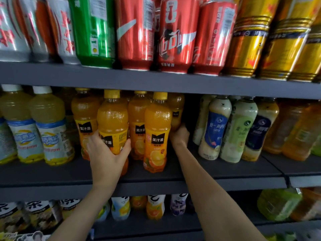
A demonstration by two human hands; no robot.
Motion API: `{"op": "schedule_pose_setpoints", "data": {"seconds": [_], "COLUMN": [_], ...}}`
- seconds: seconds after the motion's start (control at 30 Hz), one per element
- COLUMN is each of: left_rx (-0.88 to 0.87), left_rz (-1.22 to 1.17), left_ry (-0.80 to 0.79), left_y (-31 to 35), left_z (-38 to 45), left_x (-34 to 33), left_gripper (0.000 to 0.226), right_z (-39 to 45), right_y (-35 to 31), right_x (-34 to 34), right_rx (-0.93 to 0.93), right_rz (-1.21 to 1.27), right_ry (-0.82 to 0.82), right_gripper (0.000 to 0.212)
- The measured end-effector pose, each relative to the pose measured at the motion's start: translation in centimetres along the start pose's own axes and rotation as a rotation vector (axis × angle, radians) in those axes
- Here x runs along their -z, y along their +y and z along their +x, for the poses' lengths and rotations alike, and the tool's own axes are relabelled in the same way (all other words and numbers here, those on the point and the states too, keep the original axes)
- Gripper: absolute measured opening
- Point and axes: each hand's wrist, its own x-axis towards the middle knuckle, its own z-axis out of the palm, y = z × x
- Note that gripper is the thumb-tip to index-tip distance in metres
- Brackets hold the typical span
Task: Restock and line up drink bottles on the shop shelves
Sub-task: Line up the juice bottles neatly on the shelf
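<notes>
In the head view we face dark grey shop shelves, and we take the middle shelf [52, 173] as our landmark. On it stands a cluster of orange juice bottles with yellow caps. Our left hand [108, 153] wraps its fingers and thumb round the lower half of the front-left juice bottle [112, 122], which stands upright near the shelf's front edge. Just right of it stands another front juice bottle [157, 133], upright, untouched. Our right hand [179, 135] reaches deep over the shelf, behind that bottle, to a rear juice bottle [176, 110]; its fingers are hidden behind the bottles, so we cannot tell whether it grips or only touches. Right of this hand the shelf shows a dark gap, then milk tea bottles [214, 126] with blue and green labels, leaning slightly. At the shelf's left end stand pale yellow bottles [50, 126] with white caps. On the shelf above sit red cans [175, 35], a green can [92, 30] and gold cans [250, 37]. Below the middle shelf we see a lower row of small mixed bottles [155, 206], partly blurred.
</notes>
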Motion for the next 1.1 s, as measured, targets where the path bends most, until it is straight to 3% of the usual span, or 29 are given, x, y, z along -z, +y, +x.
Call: {"op": "schedule_pose_setpoints", "data": {"seconds": [0.17,0.33,0.5,0.7,0.87,0.93,1.03,1.1], "left_rx": [0.022,0.035,0.04,0.042,0.038,0.039,0.039,0.054], "left_rz": [-0.007,0.005,0.022,0.029,0.028,0.037,0.03,0.021], "left_ry": [-0.032,-0.04,-0.045,-0.042,-0.044,-0.048,-0.05,-0.053], "left_y": [0.6,1.2,1.1,0.9,0.8,0.9,1.1,1.1], "left_z": [-0.1,-0.3,-0.3,-0.3,-0.1,-0.2,-0.2,-0.1], "left_x": [0.2,0.5,0.4,0.4,0.3,0.4,0.5,0.5], "left_gripper": [0.068,0.067,0.072,0.072,0.072,0.072,0.071,0.071], "right_z": [-2.9,-3.2,-3.1,-1.9,-3.1,-4.9,-7.9,-9.3], "right_y": [1.5,1.8,2.2,0.9,1.7,2.4,2.5,2.0], "right_x": [0.3,0.9,1.0,-0.3,0.3,1.3,3.0,3.8], "right_rx": [0.132,0.095,0.122,0.061,0.063,0.031,0.03,0.098], "right_rz": [-0.032,-0.066,-0.099,-0.152,0.011,0.183,0.419,0.408], "right_ry": [-0.016,-0.024,0.025,0.007,0.053,0.088,-0.127,-0.275], "right_gripper": [0.039,0.059,0.041,0.035,0.05,0.043,0.031,0.037]}}
